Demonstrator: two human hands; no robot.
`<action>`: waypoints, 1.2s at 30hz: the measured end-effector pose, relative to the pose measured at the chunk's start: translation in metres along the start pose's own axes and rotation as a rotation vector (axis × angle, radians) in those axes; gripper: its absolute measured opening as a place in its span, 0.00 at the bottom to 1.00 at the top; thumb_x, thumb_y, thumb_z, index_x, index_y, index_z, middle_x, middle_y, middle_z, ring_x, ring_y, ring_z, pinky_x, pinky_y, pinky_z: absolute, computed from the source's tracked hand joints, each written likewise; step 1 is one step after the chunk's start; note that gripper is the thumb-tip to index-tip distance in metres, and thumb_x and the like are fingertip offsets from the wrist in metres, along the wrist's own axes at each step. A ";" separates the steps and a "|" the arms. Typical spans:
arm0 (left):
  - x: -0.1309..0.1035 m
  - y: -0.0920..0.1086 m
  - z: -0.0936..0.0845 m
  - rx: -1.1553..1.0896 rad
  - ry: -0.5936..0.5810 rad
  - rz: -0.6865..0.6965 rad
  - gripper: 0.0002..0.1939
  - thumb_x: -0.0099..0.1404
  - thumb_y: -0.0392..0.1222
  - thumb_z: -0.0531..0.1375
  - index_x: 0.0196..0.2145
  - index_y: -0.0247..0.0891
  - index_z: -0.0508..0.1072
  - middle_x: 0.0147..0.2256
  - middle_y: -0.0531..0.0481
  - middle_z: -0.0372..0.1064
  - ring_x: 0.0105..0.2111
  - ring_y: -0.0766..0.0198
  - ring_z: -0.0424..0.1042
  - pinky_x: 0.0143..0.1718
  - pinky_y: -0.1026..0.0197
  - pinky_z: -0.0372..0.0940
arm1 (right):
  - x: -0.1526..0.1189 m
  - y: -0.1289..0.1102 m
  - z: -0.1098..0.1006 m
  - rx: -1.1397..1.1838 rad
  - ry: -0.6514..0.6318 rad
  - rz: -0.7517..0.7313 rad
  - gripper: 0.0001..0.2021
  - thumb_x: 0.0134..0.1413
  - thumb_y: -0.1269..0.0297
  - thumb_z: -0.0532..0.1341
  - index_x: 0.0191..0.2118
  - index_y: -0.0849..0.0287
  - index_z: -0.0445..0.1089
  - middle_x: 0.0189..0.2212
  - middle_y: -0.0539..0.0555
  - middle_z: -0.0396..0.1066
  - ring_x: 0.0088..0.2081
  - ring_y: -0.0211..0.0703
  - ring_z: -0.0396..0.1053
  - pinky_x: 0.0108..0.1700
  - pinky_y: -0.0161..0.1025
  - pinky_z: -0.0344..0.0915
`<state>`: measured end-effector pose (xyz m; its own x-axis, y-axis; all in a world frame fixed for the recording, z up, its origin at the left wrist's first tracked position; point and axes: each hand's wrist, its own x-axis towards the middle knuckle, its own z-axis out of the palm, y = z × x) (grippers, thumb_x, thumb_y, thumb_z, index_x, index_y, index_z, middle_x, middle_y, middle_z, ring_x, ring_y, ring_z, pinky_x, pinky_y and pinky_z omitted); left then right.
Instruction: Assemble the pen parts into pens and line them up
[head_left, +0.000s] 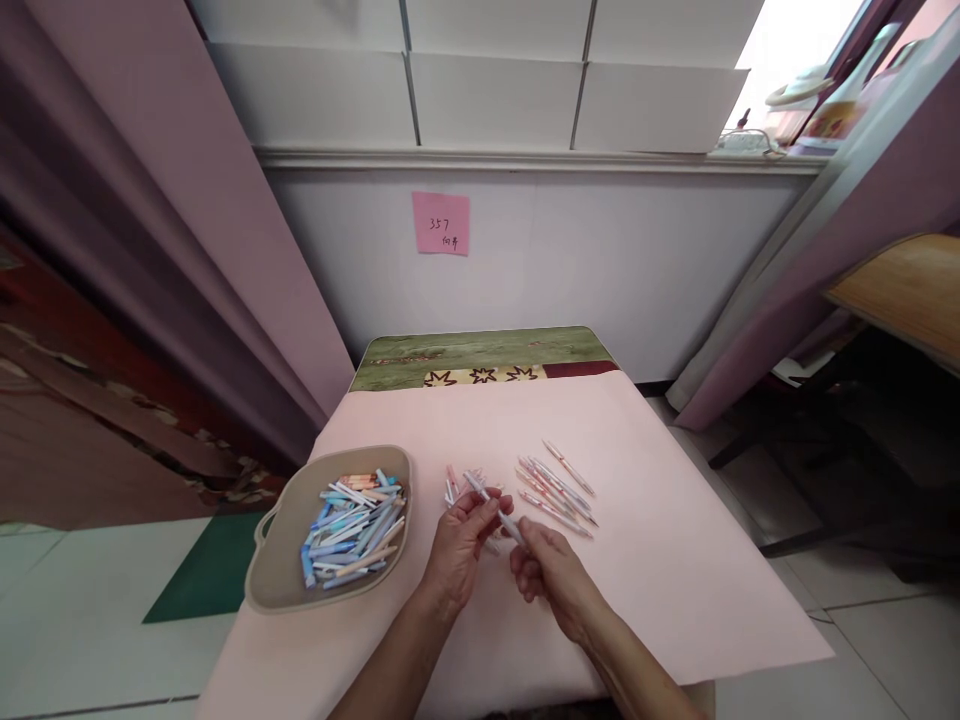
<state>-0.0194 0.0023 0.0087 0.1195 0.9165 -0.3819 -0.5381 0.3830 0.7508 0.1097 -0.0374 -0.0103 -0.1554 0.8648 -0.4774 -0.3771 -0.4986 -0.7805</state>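
Note:
Between my two hands is one light-coloured pen (511, 526), tilted over the pink table cover. My left hand (466, 535) pinches it near its upper part, fingers closed. The lower end sits in the closed fingers of my right hand (551, 568). Beneath and behind my left hand lies a loose bunch of pen parts (451, 484), partly hidden by the fingers. To the right, several pens with red and pale markings (556, 494) lie side by side at a slant. A beige basket (279, 570) left of my hands holds many blue, white and tan pen pieces (356, 530).
The pink cover (675, 590) drapes over a small table with a green patterned far edge (480, 348). A pink note (441, 224) is stuck to the wall behind. Curtains (247, 220) hang at the left; a wooden table (907, 295) stands at the right.

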 end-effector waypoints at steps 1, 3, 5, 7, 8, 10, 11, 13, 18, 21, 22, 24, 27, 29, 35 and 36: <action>0.000 0.000 0.000 0.012 -0.010 -0.009 0.13 0.50 0.40 0.70 0.34 0.34 0.76 0.32 0.46 0.77 0.32 0.63 0.74 0.35 0.63 0.65 | 0.000 0.000 0.000 -0.007 -0.010 0.029 0.26 0.47 0.39 0.60 0.34 0.61 0.67 0.17 0.46 0.63 0.14 0.29 0.56 0.16 0.28 0.48; 0.000 0.000 -0.001 0.021 -0.006 -0.013 0.13 0.50 0.40 0.70 0.33 0.33 0.76 0.31 0.45 0.77 0.32 0.63 0.74 0.35 0.63 0.65 | 0.001 0.001 0.000 -0.012 0.000 0.015 0.26 0.47 0.38 0.60 0.30 0.63 0.67 0.15 0.45 0.61 0.14 0.28 0.55 0.16 0.28 0.47; 0.000 0.000 -0.001 0.004 0.021 0.004 0.13 0.48 0.39 0.70 0.33 0.34 0.76 0.32 0.46 0.77 0.34 0.62 0.75 0.38 0.62 0.66 | 0.000 0.001 0.000 0.011 0.030 -0.058 0.23 0.40 0.45 0.69 0.29 0.61 0.65 0.19 0.45 0.63 0.18 0.29 0.60 0.19 0.28 0.53; 0.000 0.000 -0.002 -0.019 0.040 0.015 0.13 0.47 0.38 0.71 0.33 0.34 0.76 0.32 0.47 0.77 0.35 0.62 0.75 0.41 0.61 0.66 | -0.001 0.000 0.000 0.043 0.042 -0.096 0.24 0.33 0.51 0.73 0.32 0.58 0.64 0.23 0.45 0.66 0.23 0.32 0.65 0.22 0.28 0.58; 0.000 0.000 -0.002 -0.024 0.038 0.015 0.13 0.48 0.38 0.71 0.33 0.34 0.76 0.32 0.47 0.77 0.35 0.62 0.75 0.41 0.61 0.66 | -0.002 0.000 0.000 0.051 0.034 -0.087 0.25 0.33 0.51 0.73 0.34 0.57 0.64 0.25 0.45 0.66 0.24 0.32 0.65 0.23 0.28 0.59; 0.000 0.000 -0.002 -0.025 0.023 0.008 0.13 0.49 0.38 0.70 0.33 0.34 0.76 0.32 0.47 0.77 0.34 0.62 0.75 0.41 0.61 0.67 | -0.002 0.001 0.000 0.044 -0.005 -0.046 0.24 0.39 0.47 0.70 0.37 0.58 0.65 0.24 0.45 0.65 0.21 0.31 0.62 0.21 0.28 0.56; 0.000 0.000 -0.002 -0.024 0.018 0.006 0.13 0.49 0.38 0.70 0.34 0.34 0.76 0.32 0.46 0.77 0.34 0.62 0.75 0.40 0.61 0.68 | -0.002 0.002 0.000 0.033 -0.025 -0.032 0.23 0.43 0.45 0.67 0.37 0.59 0.66 0.23 0.45 0.64 0.19 0.29 0.59 0.19 0.28 0.54; 0.001 0.002 -0.002 -0.020 0.032 0.020 0.14 0.49 0.38 0.70 0.34 0.33 0.76 0.32 0.46 0.77 0.32 0.62 0.76 0.38 0.60 0.69 | 0.000 0.005 0.000 0.006 -0.040 -0.036 0.23 0.46 0.43 0.64 0.35 0.61 0.67 0.20 0.44 0.61 0.17 0.27 0.53 0.17 0.27 0.48; 0.012 0.014 -0.008 0.047 0.163 0.212 0.18 0.46 0.40 0.71 0.36 0.33 0.74 0.30 0.48 0.76 0.27 0.64 0.75 0.34 0.62 0.70 | 0.001 0.008 -0.013 -0.238 -0.013 -0.094 0.21 0.47 0.44 0.63 0.32 0.60 0.69 0.20 0.46 0.64 0.17 0.30 0.56 0.19 0.30 0.49; 0.019 0.024 -0.013 0.148 0.225 0.327 0.21 0.46 0.44 0.71 0.38 0.34 0.74 0.30 0.49 0.76 0.26 0.64 0.74 0.30 0.62 0.69 | 0.000 0.001 -0.028 -0.628 0.131 -0.215 0.16 0.49 0.49 0.61 0.28 0.58 0.71 0.22 0.49 0.69 0.23 0.38 0.64 0.25 0.34 0.55; 0.020 0.026 -0.013 0.184 0.237 0.349 0.22 0.46 0.45 0.71 0.38 0.35 0.74 0.29 0.49 0.76 0.26 0.64 0.74 0.28 0.62 0.69 | -0.001 -0.003 -0.033 -0.772 0.210 -0.266 0.14 0.51 0.50 0.60 0.27 0.57 0.72 0.23 0.50 0.71 0.25 0.40 0.66 0.27 0.34 0.56; 0.023 0.029 -0.012 0.239 0.237 0.375 0.21 0.47 0.47 0.70 0.38 0.35 0.74 0.29 0.49 0.76 0.26 0.63 0.74 0.28 0.62 0.69 | 0.000 -0.007 -0.040 -0.989 0.347 -0.332 0.13 0.53 0.53 0.58 0.27 0.53 0.74 0.26 0.50 0.73 0.30 0.44 0.68 0.29 0.36 0.56; 0.028 0.027 -0.009 0.290 0.217 0.389 0.20 0.48 0.48 0.70 0.36 0.36 0.74 0.29 0.49 0.75 0.28 0.61 0.75 0.30 0.61 0.69 | 0.007 -0.006 -0.042 -1.041 0.379 -0.372 0.13 0.55 0.54 0.56 0.36 0.51 0.76 0.32 0.52 0.76 0.34 0.47 0.71 0.33 0.38 0.60; 0.032 0.023 -0.008 0.327 0.210 0.365 0.19 0.48 0.49 0.69 0.36 0.36 0.73 0.30 0.48 0.75 0.29 0.61 0.74 0.29 0.61 0.69 | 0.013 0.000 -0.039 -0.999 0.328 -0.426 0.14 0.55 0.56 0.56 0.43 0.54 0.75 0.37 0.54 0.76 0.37 0.48 0.72 0.38 0.40 0.63; 0.031 0.022 -0.017 0.485 0.193 0.400 0.16 0.52 0.48 0.66 0.37 0.37 0.74 0.31 0.47 0.76 0.31 0.59 0.74 0.31 0.62 0.64 | 0.013 0.004 -0.045 -1.168 0.400 -0.535 0.14 0.60 0.62 0.52 0.48 0.55 0.70 0.43 0.55 0.74 0.40 0.45 0.71 0.41 0.39 0.63; 0.029 0.023 -0.018 0.547 0.193 0.414 0.16 0.52 0.47 0.66 0.37 0.38 0.74 0.30 0.49 0.76 0.29 0.60 0.73 0.30 0.63 0.62 | 0.011 0.000 -0.049 -1.236 0.461 -0.523 0.13 0.61 0.63 0.52 0.47 0.55 0.70 0.42 0.54 0.73 0.40 0.44 0.70 0.39 0.38 0.62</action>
<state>-0.0436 0.0353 0.0048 -0.1810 0.9818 -0.0569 -0.0050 0.0569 0.9984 0.1523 -0.0307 -0.0357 0.1487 0.9862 0.0729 0.7690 -0.0690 -0.6355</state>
